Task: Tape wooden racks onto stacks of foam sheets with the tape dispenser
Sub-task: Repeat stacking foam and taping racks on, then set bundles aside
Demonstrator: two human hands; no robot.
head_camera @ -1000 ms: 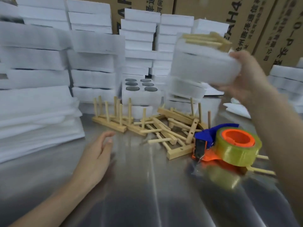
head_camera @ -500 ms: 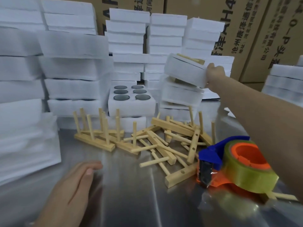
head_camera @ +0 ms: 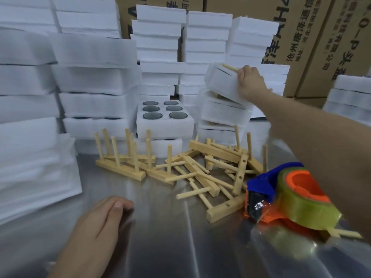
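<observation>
A shiny metal surface point(head_camera: 160, 247) filled the foreground. White foam stacks point(head_camera: 94, 81) rose in columns along its left side and across the back, and printed cardboard cartons point(head_camera: 313, 37) stood behind them. Between the columns, low at the back, sat a foam block point(head_camera: 164, 125) with six round holes, each showing a dark disc.

A loose heap of wooden racks point(head_camera: 200, 173) lay across the middle of the surface. The ones on the left stood upright on their base strips with pegs pointing up, while those on the right lay tangled and tipped over one another. Just right of the heap, the tape dispenser point(head_camera: 281, 197) lay on the surface, blue and orange with a yellowish roll of clear tape, touching the nearest rack's base and partly hidden by the right forearm.

Behind the heap, to the right, stood a short pile of finished packs point(head_camera: 222, 115). On top of it rested a tilted foam bundle point(head_camera: 222, 83), with a wooden peg point(head_camera: 230, 67) showing along its upper edge.

The right grip point(head_camera: 251, 81) was stretched far forward, fingers curled over the bundle's right end, grasping it beside the peg. The left grip point(head_camera: 100, 223) was released, lying palm down on the surface near the front, fingers relaxed and holding nothing, well apart from the racks and the dispenser.
</observation>
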